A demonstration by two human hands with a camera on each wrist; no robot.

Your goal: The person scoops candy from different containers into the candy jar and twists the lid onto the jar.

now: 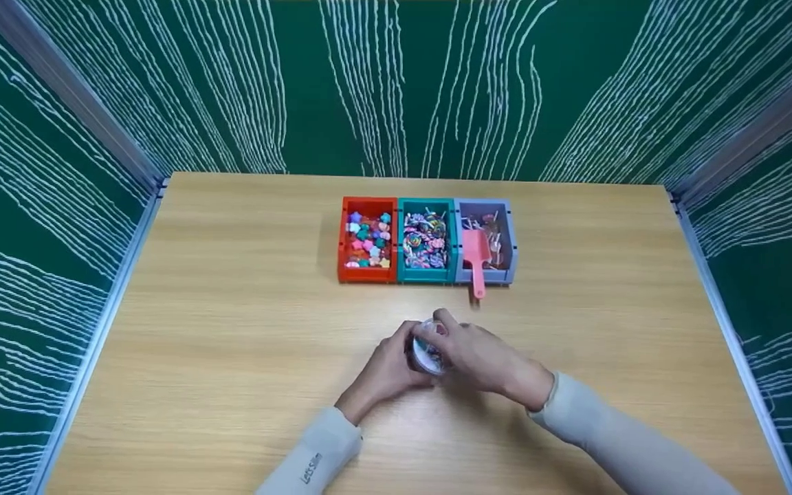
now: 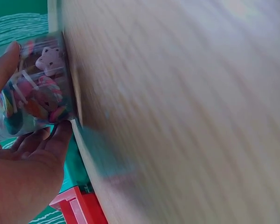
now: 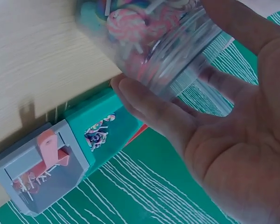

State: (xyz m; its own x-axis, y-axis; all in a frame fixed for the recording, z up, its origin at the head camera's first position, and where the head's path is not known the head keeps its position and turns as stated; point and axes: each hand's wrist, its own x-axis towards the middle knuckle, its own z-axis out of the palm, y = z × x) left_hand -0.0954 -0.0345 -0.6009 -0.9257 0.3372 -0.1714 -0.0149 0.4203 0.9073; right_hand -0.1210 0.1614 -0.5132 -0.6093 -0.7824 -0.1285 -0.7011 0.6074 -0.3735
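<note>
A small clear jar (image 1: 427, 356) stands on the table between my two hands. Through its wall, colourful lollipop charms and a pale star bead (image 2: 50, 60) show in the left wrist view. My left hand (image 1: 390, 364) grips the jar's body from the left, thumb on one side and fingers on the other. From the right, my right hand (image 1: 484, 357) reaches over the top. In the right wrist view its thumb and fingers hold the jar's clear ridged lid (image 3: 193, 70) by the rim. The hands partly hide the jar in the head view.
Behind the jar stand three joined bins: red (image 1: 367, 276) with star and round beads, teal (image 1: 426, 276) with lollipop charms, and lilac-grey (image 1: 506, 276) with charms. A pink scoop (image 1: 478, 265) lies in the lilac-grey bin, handle over its front edge. Green walls surround the wooden table (image 1: 231, 330).
</note>
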